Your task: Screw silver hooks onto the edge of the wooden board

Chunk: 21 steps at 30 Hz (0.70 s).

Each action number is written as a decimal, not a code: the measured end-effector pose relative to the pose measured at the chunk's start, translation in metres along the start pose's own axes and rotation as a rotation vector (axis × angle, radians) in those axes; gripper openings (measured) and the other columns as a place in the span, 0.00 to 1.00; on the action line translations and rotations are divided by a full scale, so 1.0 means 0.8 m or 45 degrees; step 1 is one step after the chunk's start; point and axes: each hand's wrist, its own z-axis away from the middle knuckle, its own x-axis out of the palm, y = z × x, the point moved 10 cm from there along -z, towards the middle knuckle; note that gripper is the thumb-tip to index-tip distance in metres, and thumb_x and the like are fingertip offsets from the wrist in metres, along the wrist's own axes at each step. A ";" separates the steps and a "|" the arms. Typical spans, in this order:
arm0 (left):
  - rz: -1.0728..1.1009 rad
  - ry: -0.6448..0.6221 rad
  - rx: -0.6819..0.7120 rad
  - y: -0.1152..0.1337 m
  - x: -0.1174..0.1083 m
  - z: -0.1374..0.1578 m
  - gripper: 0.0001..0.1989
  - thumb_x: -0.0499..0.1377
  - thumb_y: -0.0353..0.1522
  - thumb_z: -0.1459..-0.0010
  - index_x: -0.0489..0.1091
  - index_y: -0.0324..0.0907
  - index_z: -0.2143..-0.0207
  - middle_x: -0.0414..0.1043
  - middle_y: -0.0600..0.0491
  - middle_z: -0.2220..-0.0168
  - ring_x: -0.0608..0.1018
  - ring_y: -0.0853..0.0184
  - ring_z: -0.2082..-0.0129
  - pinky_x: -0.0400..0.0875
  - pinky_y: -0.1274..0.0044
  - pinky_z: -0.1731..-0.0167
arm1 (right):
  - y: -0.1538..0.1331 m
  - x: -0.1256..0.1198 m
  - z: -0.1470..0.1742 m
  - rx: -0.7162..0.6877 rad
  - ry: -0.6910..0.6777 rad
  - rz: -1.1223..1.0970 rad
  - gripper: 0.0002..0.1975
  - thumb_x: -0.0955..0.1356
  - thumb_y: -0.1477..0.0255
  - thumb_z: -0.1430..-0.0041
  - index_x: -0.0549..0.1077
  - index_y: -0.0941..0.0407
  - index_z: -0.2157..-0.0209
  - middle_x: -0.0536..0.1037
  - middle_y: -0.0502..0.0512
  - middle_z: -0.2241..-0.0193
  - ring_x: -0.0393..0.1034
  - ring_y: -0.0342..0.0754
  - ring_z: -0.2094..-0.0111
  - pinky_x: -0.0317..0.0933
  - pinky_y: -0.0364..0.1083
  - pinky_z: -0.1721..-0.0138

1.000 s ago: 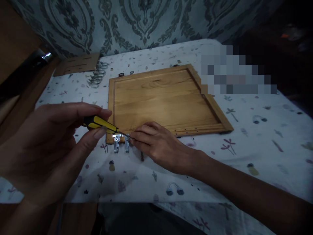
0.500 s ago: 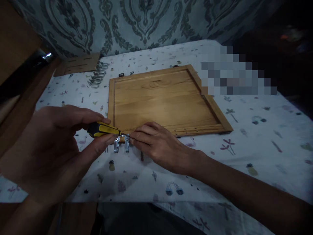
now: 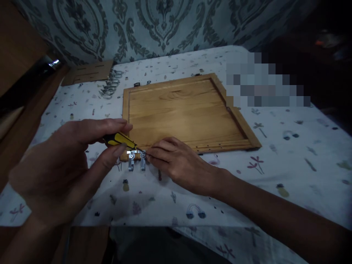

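Note:
My left hand [image 3: 74, 165] grips the yellow-and-black handle of a screwdriver [image 3: 123, 140] between thumb and fingers. The shaft points right and down, its tip reaching a small silver metal clip [image 3: 142, 160]. Beside it on the left sits a second, similar clip [image 3: 131, 160]; both are at the near left edge of a framed wooden panel [image 3: 176, 113]. My right hand [image 3: 176, 161] rests on that edge, fingers drawn together right by the screwdriver tip. What its fingertips pinch is hidden.
The panel lies on a table with a white printed cloth [image 3: 275, 161]. Several metal clips [image 3: 111, 86] lie in a row beside a slotted brown cardboard piece [image 3: 88, 72] at the back left. Small dark hardware [image 3: 136, 84] is along the panel's far edge. A pixelated patch covers the far right.
My left hand has shifted slightly right and up, and the screwdriver handle is tilted more steeply. The right hand and the panel stay where they were.

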 end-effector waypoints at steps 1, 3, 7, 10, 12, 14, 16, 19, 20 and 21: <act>-0.056 -0.024 0.094 0.005 0.001 0.000 0.17 0.65 0.31 0.42 0.76 0.56 0.50 0.79 0.58 0.55 0.82 0.56 0.56 0.81 0.59 0.59 | 0.000 0.000 0.000 -0.001 0.000 0.005 0.12 0.62 0.77 0.29 0.77 0.63 0.56 0.81 0.58 0.56 0.69 0.50 0.56 0.60 0.51 0.55; -0.157 -0.072 0.242 0.010 0.001 -0.001 0.18 0.69 0.32 0.46 0.77 0.53 0.51 0.79 0.56 0.55 0.82 0.56 0.57 0.82 0.62 0.63 | 0.000 0.002 0.000 -0.005 -0.011 0.009 0.11 0.63 0.77 0.29 0.76 0.63 0.55 0.81 0.59 0.56 0.69 0.50 0.56 0.60 0.51 0.55; -0.199 -0.153 0.271 0.009 0.004 0.000 0.22 0.71 0.33 0.49 0.77 0.50 0.51 0.80 0.53 0.61 0.82 0.59 0.65 0.80 0.67 0.73 | 0.001 0.002 0.000 -0.005 -0.024 0.016 0.11 0.62 0.77 0.29 0.77 0.63 0.55 0.81 0.58 0.54 0.69 0.51 0.56 0.60 0.51 0.55; -0.186 -0.024 0.083 0.002 -0.006 0.001 0.18 0.69 0.31 0.47 0.77 0.53 0.54 0.80 0.54 0.61 0.82 0.59 0.65 0.79 0.66 0.72 | 0.000 0.000 0.000 -0.013 -0.015 0.024 0.12 0.62 0.77 0.29 0.77 0.63 0.56 0.81 0.58 0.54 0.69 0.51 0.56 0.60 0.51 0.54; -0.169 -0.024 0.044 0.003 -0.004 0.003 0.15 0.69 0.33 0.47 0.77 0.53 0.56 0.79 0.54 0.63 0.81 0.59 0.65 0.79 0.66 0.72 | 0.001 0.001 0.000 -0.006 -0.029 0.026 0.12 0.61 0.77 0.28 0.76 0.63 0.55 0.81 0.58 0.54 0.69 0.51 0.56 0.60 0.51 0.54; -0.151 -0.017 0.035 0.004 -0.002 0.002 0.11 0.69 0.34 0.47 0.78 0.51 0.59 0.78 0.54 0.65 0.80 0.60 0.67 0.78 0.66 0.72 | 0.001 0.002 0.000 -0.002 -0.039 0.020 0.13 0.60 0.77 0.28 0.76 0.63 0.54 0.81 0.58 0.54 0.69 0.50 0.56 0.60 0.51 0.53; -0.129 0.012 0.040 0.003 -0.003 0.001 0.08 0.70 0.34 0.47 0.79 0.49 0.63 0.77 0.53 0.68 0.79 0.61 0.69 0.78 0.66 0.73 | 0.001 0.003 0.000 -0.003 -0.034 0.015 0.13 0.60 0.76 0.28 0.76 0.63 0.54 0.81 0.58 0.54 0.69 0.50 0.56 0.60 0.51 0.54; -0.080 0.057 0.069 0.003 -0.005 -0.001 0.09 0.71 0.34 0.49 0.78 0.48 0.64 0.76 0.54 0.69 0.78 0.63 0.71 0.77 0.67 0.74 | 0.000 0.001 0.001 -0.006 -0.003 0.026 0.13 0.60 0.77 0.28 0.76 0.63 0.55 0.81 0.59 0.55 0.68 0.50 0.56 0.60 0.51 0.54; -0.073 0.055 0.078 0.004 -0.005 -0.002 0.08 0.71 0.34 0.49 0.79 0.48 0.64 0.76 0.54 0.69 0.78 0.63 0.71 0.76 0.67 0.74 | 0.000 0.000 0.001 -0.011 0.013 0.032 0.13 0.60 0.77 0.28 0.76 0.63 0.56 0.81 0.58 0.55 0.68 0.50 0.57 0.60 0.51 0.54; -0.077 0.060 0.075 0.005 -0.006 -0.002 0.08 0.71 0.34 0.48 0.79 0.49 0.65 0.76 0.54 0.68 0.78 0.63 0.71 0.76 0.67 0.74 | -0.001 0.000 0.000 -0.016 0.022 0.035 0.13 0.60 0.77 0.28 0.76 0.62 0.56 0.81 0.58 0.55 0.68 0.50 0.57 0.60 0.50 0.55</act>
